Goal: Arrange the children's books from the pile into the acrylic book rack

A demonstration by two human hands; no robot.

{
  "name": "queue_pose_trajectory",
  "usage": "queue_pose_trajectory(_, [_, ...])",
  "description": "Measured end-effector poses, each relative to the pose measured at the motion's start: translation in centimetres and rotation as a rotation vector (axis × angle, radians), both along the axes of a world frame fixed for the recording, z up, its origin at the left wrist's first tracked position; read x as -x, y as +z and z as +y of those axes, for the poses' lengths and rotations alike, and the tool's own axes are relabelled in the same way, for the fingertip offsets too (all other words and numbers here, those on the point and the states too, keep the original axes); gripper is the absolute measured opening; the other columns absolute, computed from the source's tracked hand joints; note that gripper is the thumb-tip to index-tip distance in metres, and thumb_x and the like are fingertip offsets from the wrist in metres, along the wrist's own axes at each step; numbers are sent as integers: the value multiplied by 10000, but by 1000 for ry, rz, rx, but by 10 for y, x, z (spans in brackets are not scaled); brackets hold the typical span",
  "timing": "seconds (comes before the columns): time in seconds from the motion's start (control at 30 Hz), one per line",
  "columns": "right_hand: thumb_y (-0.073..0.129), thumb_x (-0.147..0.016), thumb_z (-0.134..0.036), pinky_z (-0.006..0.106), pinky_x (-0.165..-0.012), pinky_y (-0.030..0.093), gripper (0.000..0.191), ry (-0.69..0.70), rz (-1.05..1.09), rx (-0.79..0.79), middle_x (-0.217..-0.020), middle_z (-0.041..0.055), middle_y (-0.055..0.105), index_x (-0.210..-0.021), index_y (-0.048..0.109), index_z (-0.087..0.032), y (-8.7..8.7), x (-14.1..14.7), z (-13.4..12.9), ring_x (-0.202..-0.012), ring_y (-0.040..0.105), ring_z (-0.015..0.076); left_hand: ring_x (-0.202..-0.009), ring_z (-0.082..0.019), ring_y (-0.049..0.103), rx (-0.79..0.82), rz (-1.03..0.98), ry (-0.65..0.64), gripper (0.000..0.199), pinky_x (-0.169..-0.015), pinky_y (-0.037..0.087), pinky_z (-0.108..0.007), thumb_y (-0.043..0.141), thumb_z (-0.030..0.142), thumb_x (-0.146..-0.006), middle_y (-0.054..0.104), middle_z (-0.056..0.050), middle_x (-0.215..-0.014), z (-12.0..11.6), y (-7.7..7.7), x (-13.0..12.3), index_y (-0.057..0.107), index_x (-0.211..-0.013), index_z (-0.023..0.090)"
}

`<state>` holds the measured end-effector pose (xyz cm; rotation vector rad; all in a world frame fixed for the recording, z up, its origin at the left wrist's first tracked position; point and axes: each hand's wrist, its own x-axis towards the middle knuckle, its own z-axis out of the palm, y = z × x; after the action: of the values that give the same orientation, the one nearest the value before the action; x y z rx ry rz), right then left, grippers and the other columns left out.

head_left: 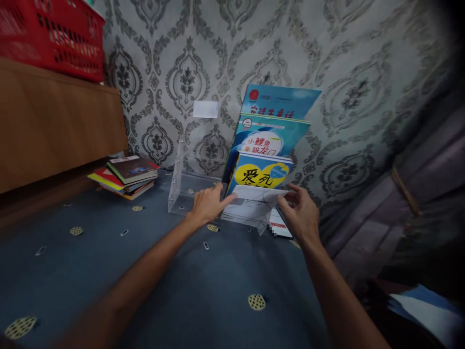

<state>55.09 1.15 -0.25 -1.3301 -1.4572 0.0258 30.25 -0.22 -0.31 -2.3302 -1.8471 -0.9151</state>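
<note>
A white printed paper stands in front of several books in a clear acrylic book stand. My left hand is at its left edge, thumb on the front and fingers curled by the stand. On the right edge, my right hand pinches the paper between thumb and fingers. Right behind it is a blue and yellow book. A teal book and a taller blue book lean farther back. The lower parts of these books are hidden.
A phone-like flat object lies by the stand's right end. To the left is a pile of books beside a wooden cabinet bearing a red basket. Patterned wallpaper rises behind; a dark curtain hangs at right.
</note>
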Motion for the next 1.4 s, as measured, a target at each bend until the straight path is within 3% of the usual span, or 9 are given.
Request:
queue_pose_trajectory(0.17, [625,-750,-448,491,-775,582,569,11,-9,-43,-1004,131,732,-1241,618,-160,2,0,-2,-820,696,280,-766,-207,681,-196,-29,71,433,-660,372,-283,390,527,-1027,720,-39,-794,-3,11,46,657,-916,204])
queue_pose_trajectory(0.33, [605,-755,-460,541,-835,581,622,-2,-26,-19,-1108,160,716,-1295,580,-152,6,4,-5,-899,697,302,-831,-235,656,-314,26,487,470,-706,394,-303,273,415,-1042,714,-97,-862,4,20,150,664,-940,175])
queue_pose_trajectory(0.47, [587,-766,-432,566,-921,555,654,-59,-86,-149,-1194,213,677,-1333,551,-109,7,11,-11,-1100,669,360,-1199,-359,569,-157,249,631,502,-949,435,-425,332,442,-997,657,-232,-1239,20,21,228,633,-1190,89])
queue_pose_trajectory(0.6, [592,-805,-394,594,-968,529,636,-125,-133,-314,-1271,210,622,-1383,505,-143,7,13,-21,-1153,639,384,-1341,-433,464,175,376,632,662,-1070,349,-618,381,561,-950,555,-297,-1413,33,10,265,543,-1339,51])
queue_pose_trajectory(0.67, [592,-836,-377,604,-987,518,600,-141,-159,-357,-1288,177,607,-1401,489,-204,5,12,-26,-1169,626,380,-1351,-432,463,268,402,607,643,-1073,331,-658,380,544,-949,556,-297,-1415,34,4,271,548,-1335,58])
queue_pose_trajectory(0.8, [598,-866,-344,641,-994,504,564,-142,-227,-419,-1284,161,596,-1409,489,-237,-2,11,-39,-1217,588,403,-1312,-425,507,272,454,570,552,-1069,332,-666,467,449,-925,567,-295,-1399,28,-1,271,564,-1304,59])
queue_pose_trajectory(1.07, [587,-937,-195,599,-977,510,460,-9,-389,-551,-1273,173,620,-1391,536,-242,-12,30,-91,-1200,602,381,-1164,-390,621,269,589,502,436,-971,456,-518,451,289,-918,643,-290,-1268,3,4,250,604,-1241,40])
queue_pose_trajectory(1.17, [591,-911,-100,531,-926,548,482,127,-482,-565,-1279,166,620,-1368,551,-250,-24,36,-111,-1148,633,341,-1118,-369,636,249,638,482,427,-885,495,-430,381,154,-905,650,-314,-1213,-16,0,232,605,-1233,-2])
queue_pose_trajectory(1.4, [531,-896,-23,432,-839,601,314,429,-626,-507,-1194,170,671,-1144,645,-177,-66,51,-126,-1075,673,276,-1086,-404,626,238,730,435,480,-757,503,-409,327,50,-898,629,-377,-1200,-76,-5,187,586,-1284,-71])
